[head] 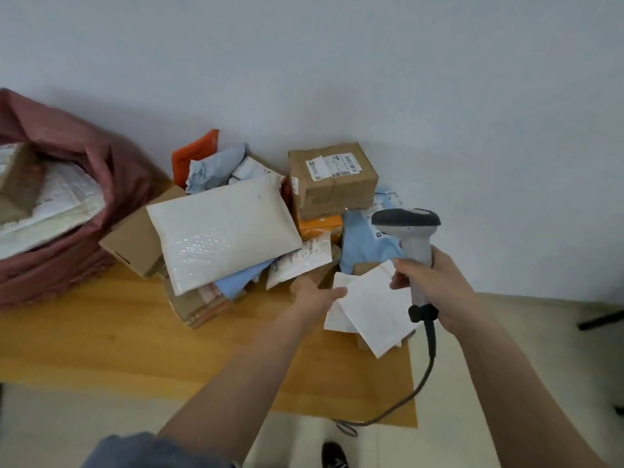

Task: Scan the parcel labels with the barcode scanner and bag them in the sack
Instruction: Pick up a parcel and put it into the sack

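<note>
My right hand [435, 292] grips the handle of a grey barcode scanner [410, 228], held upright with its head above the pile. My left hand [315, 293] holds the left edge of a small white flat parcel [374, 312] just left of the scanner. A heap of parcels lies on the wooden table [101, 332]: a large white bubble mailer [223, 228], a brown taped box with a label [332, 179], blue bags and orange packets. At the far left stands the dark red sack [111, 184], open, with white mailers and a box inside.
The scanner's dark cable [425, 376] hangs down off the table's right front corner to the floor. A brown carton [135, 241] lies between the sack and the pile. A grey wall runs behind; a dark shoe [334, 456] shows on the pale floor.
</note>
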Demonstrator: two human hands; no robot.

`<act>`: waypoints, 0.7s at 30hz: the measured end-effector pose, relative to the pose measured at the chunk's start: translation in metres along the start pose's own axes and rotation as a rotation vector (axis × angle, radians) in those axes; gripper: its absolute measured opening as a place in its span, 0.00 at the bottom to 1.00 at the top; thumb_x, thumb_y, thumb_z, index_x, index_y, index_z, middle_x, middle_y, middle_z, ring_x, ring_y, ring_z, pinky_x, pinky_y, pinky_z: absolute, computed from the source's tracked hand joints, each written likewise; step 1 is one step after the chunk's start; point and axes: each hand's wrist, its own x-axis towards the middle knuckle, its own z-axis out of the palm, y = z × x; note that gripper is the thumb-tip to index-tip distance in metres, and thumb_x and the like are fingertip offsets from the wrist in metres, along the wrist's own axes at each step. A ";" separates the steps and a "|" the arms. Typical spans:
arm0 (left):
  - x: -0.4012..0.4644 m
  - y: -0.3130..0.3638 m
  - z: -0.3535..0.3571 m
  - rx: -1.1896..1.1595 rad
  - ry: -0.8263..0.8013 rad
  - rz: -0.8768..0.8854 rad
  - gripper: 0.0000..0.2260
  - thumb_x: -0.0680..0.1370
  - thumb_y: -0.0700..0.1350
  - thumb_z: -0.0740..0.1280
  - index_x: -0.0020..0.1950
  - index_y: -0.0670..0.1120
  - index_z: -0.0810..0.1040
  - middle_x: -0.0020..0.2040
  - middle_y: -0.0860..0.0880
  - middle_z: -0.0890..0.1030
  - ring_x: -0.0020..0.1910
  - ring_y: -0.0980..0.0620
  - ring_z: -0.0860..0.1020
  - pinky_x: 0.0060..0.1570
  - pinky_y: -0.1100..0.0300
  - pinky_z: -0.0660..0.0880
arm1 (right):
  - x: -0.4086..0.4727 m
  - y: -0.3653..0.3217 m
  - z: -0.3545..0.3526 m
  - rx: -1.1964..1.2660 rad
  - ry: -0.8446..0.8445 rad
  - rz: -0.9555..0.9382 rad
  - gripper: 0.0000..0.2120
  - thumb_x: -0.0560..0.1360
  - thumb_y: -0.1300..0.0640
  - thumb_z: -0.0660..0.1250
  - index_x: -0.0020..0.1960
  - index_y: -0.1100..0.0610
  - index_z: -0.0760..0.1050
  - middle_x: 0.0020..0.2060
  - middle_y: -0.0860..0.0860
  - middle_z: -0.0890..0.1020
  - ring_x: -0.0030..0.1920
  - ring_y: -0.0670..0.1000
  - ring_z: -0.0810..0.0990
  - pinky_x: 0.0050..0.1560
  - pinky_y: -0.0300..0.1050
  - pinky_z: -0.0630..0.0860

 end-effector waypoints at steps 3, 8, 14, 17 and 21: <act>0.013 -0.009 0.017 0.012 0.030 -0.046 0.50 0.69 0.53 0.78 0.78 0.46 0.46 0.77 0.45 0.58 0.71 0.42 0.66 0.64 0.49 0.72 | 0.026 0.030 -0.012 -0.045 0.045 0.047 0.08 0.77 0.52 0.68 0.55 0.48 0.73 0.40 0.48 0.83 0.45 0.49 0.80 0.39 0.42 0.70; 0.027 -0.027 0.025 -0.052 0.031 -0.112 0.52 0.65 0.53 0.81 0.77 0.53 0.48 0.75 0.46 0.63 0.70 0.41 0.68 0.67 0.42 0.70 | 0.057 0.074 -0.010 -0.034 0.014 0.189 0.11 0.75 0.55 0.70 0.57 0.51 0.75 0.46 0.50 0.83 0.47 0.51 0.78 0.47 0.49 0.73; 0.029 -0.040 0.020 -0.202 -0.035 -0.069 0.48 0.64 0.48 0.82 0.74 0.55 0.54 0.70 0.48 0.69 0.64 0.43 0.73 0.60 0.42 0.76 | 0.069 0.106 0.009 0.009 -0.078 0.284 0.18 0.69 0.61 0.71 0.59 0.55 0.75 0.50 0.55 0.81 0.51 0.58 0.80 0.49 0.55 0.80; 0.027 -0.046 0.011 -0.209 -0.077 -0.048 0.42 0.64 0.46 0.82 0.73 0.52 0.62 0.67 0.49 0.73 0.62 0.44 0.75 0.58 0.43 0.77 | 0.072 0.111 0.020 -0.010 -0.120 0.282 0.17 0.70 0.61 0.70 0.59 0.56 0.76 0.51 0.57 0.82 0.53 0.59 0.80 0.58 0.60 0.78; 0.023 -0.054 -0.008 -0.140 -0.067 -0.105 0.38 0.64 0.48 0.82 0.69 0.48 0.68 0.61 0.49 0.77 0.60 0.45 0.77 0.60 0.44 0.76 | 0.070 0.114 0.034 -0.050 -0.110 0.274 0.18 0.71 0.58 0.69 0.60 0.55 0.75 0.52 0.57 0.81 0.54 0.59 0.79 0.57 0.60 0.78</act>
